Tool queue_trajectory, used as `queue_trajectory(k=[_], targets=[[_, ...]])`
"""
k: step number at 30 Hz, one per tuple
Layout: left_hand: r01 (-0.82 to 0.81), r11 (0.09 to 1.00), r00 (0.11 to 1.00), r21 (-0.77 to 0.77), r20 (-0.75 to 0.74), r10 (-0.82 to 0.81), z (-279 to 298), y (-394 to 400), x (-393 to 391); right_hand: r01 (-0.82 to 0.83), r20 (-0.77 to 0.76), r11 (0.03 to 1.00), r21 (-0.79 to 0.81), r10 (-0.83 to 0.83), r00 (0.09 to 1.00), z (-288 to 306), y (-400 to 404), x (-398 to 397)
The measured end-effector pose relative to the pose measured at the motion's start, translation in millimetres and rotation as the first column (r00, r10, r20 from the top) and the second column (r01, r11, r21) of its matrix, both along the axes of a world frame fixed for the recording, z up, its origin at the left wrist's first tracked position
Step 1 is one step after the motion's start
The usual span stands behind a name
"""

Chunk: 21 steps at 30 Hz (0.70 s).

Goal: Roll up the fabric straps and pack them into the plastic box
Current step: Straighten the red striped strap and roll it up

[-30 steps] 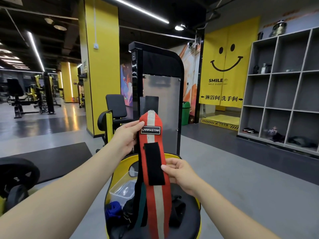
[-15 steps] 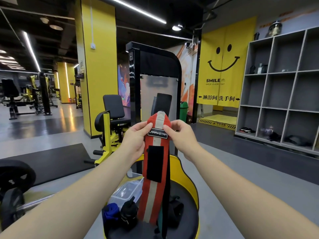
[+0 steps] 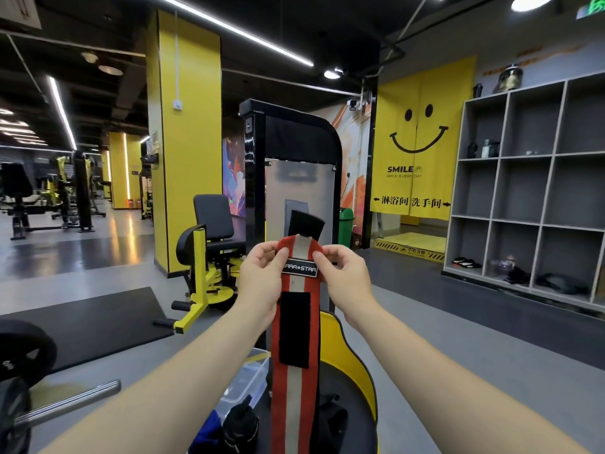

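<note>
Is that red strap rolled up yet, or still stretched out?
Stretched out: the red strap hangs flat and full-length, both hands pinching only its top end.

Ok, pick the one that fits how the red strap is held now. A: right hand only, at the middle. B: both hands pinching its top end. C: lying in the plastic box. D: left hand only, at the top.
B: the left hand and right hand both pinch the top end of the red strap, which hangs down.

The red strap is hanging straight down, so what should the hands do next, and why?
Probably start rolling from the top. Both the left hand and the right hand pinch the upper end of the strap, which hangs flat and unrolled. The plastic box waits below, so curl the top edge over first.
</note>
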<state>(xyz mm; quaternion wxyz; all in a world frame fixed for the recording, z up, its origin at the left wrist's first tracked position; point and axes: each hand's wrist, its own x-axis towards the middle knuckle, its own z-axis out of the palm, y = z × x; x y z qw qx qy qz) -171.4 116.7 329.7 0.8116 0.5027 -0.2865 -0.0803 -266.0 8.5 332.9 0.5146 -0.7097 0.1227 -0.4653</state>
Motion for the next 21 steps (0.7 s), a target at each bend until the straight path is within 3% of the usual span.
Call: queue_trajectory(k=[7,14,21], targets=[[-0.003,1.000,1.000,0.005,-0.024,0.003,6,9,8,-0.181,0.164,0.930,0.320,0.134,0.977,7,-14,-4],[-0.023,1.000,0.995,0.010,-0.098,0.024,-2,8,10,-0.164,0.142,0.916,0.367,0.119,0.983,7,-8,-3],[0.094,0.994,0.974,-0.052,-0.202,-0.103,5,10,8,-0.182,0.133,0.910,0.372,0.142,0.981,6,-9,-6]])
